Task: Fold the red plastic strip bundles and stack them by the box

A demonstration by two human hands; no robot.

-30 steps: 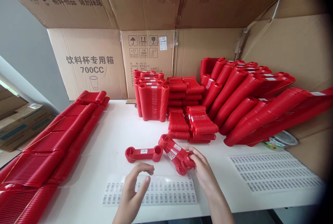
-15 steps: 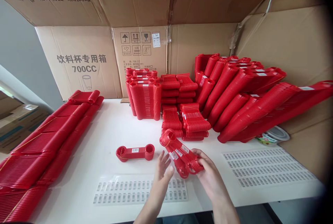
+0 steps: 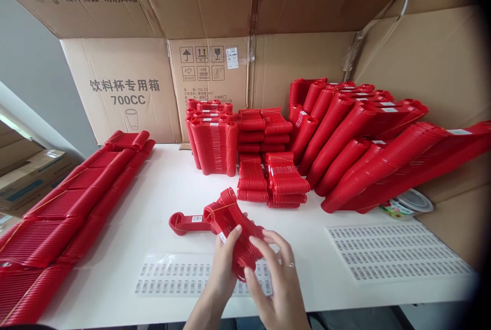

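Note:
My left hand (image 3: 224, 263) is closed round a bundle of red plastic strips (image 3: 226, 212), each with a ring at both ends. The bundle is tilted, with a thin yellow band across its far end and a white label on its left side. My right hand (image 3: 280, 273), with a ring on one finger, has its thumb and curved fingers on either side of the bundle's near end. Behind the bundle, partly hidden by it, a red two-ringed piece (image 3: 194, 223) with a white barcode label lies on the table. Under my forearms is a sheet of barcode labels (image 3: 172, 279).
Long banded red stacks (image 3: 84, 192) lie on the left. Upright stacks (image 3: 215, 146), smaller piled bundles (image 3: 287, 174) and leaning stacks (image 3: 337, 135) stand behind. Another label sheet (image 3: 395, 250) and a round lidded tub (image 3: 410, 202) are on the right. Cardboard walls (image 3: 210, 84) enclose the table.
The bundle has shifted left and turned, passing from my right hand into my left. My left hand has gone from open to gripping. My right fingers have moved to its near end.

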